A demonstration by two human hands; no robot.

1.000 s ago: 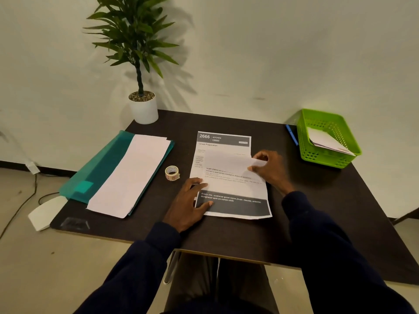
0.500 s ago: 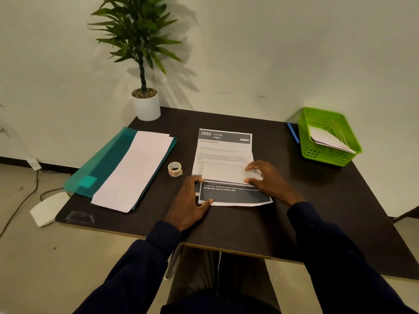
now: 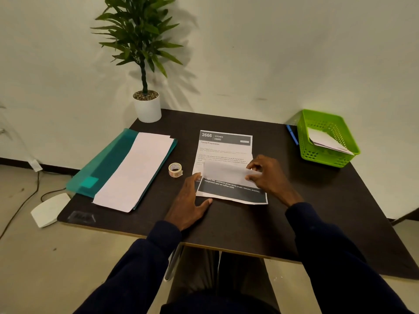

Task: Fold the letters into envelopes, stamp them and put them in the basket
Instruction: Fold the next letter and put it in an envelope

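Observation:
A printed letter (image 3: pixel 226 146) with a dark "2666 KITCHEN" header lies in the middle of the dark table (image 3: pixel 238 225). A white flap of it (image 3: pixel 223 171) is folded over its middle, just above the dark band at its near end. My right hand (image 3: pixel 271 177) pinches the flap's right edge. My left hand (image 3: pixel 189 200) lies flat on the table, its fingers touching the letter's near left corner. The roll of stamps (image 3: pixel 175 170) stands just left of the letter. At the far right is the green basket (image 3: pixel 324 156), with white envelopes (image 3: pixel 326 141) in it.
A stack of white sheets (image 3: pixel 136 171) lies on a teal folder (image 3: pixel 106 164) at the left. A potted plant (image 3: pixel 147 107) stands at the far left corner, and a blue pen (image 3: pixel 292 134) lies beside the basket. A white object (image 3: pixel 49 209) sits on the floor at the left.
My right hand brought the flap down over the letter's middle and now pinches its right edge. My left hand stayed at the letter's near left corner.

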